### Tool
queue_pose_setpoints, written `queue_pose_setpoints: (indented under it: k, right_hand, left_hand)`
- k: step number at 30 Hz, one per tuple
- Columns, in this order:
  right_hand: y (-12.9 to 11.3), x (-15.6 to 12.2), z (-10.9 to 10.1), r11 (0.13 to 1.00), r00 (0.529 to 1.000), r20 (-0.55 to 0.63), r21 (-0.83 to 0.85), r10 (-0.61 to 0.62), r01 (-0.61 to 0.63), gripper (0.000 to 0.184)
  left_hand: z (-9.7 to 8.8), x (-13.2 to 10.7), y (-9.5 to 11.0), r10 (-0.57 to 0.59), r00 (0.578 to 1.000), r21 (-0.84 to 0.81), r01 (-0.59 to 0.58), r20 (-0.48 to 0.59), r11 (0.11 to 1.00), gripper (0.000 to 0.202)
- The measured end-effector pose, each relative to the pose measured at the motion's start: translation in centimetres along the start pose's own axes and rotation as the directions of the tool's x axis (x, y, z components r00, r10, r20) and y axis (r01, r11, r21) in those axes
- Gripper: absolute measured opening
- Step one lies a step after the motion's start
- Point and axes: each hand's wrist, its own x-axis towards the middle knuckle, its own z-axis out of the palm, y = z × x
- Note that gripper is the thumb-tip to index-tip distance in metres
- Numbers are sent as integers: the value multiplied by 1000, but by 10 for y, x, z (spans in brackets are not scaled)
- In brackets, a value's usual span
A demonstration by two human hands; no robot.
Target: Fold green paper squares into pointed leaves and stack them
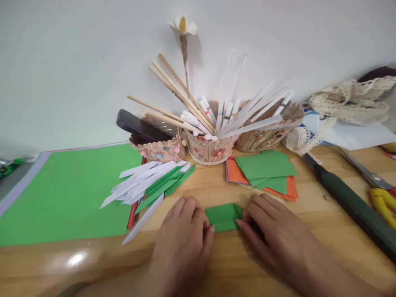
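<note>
A small green paper (223, 217) with a crease along its length lies on the wooden table between my hands. My left hand (184, 231) pinches its left end, fingers curled and a thin ring on one of them. At the other end, my right hand (272, 229) is closed on the paper, where a corner is folded over. Left of my hands rests a pile of folded white and green paper strips (154, 179). Beyond my right hand sits a stack of green and orange paper pieces (267, 169).
Large green sheets (68, 194) cover the table's left side. Decorated baskets (212, 150) with sticks, markers and clear rods stand against the wall. At right lie a dark green long-handled tool (349, 198), yellow-and-red-handled scissors (379, 189) and lace ribbon (346, 101).
</note>
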Motion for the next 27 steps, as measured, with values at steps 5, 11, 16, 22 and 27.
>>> queue_pose_setpoints:
  k: [5, 11, 16, 22, 27]
  right_hand:
    - [1, -1, -1, 1000, 1000, 7, -18, 8, -8, 20]
    - [3, -3, -2, 999, 999, 18, -32, 37, -36, 15]
    - [6, -3, -4, 998, 999, 44, 64, 19, -22, 9]
    - [7, -9, -11, 998, 996, 63, 25, -67, 66, 18]
    - [5, -12, -22, 932, 935, 103, -100, -339, 349, 26]
  left_hand:
    - [1, -1, -1, 44, 998, -21, -46, -49, 999, 11]
    - [1, -2, -3, 77, 995, -84, -82, -61, 993, 12]
    - [-1, -5, -4, 56, 994, -196, -72, -89, 978, 10]
    - [-3, -1, -6, 77, 993, -296, -102, -94, 950, 15]
    - [1, -3, -6, 289, 943, -99, -307, -167, 947, 33]
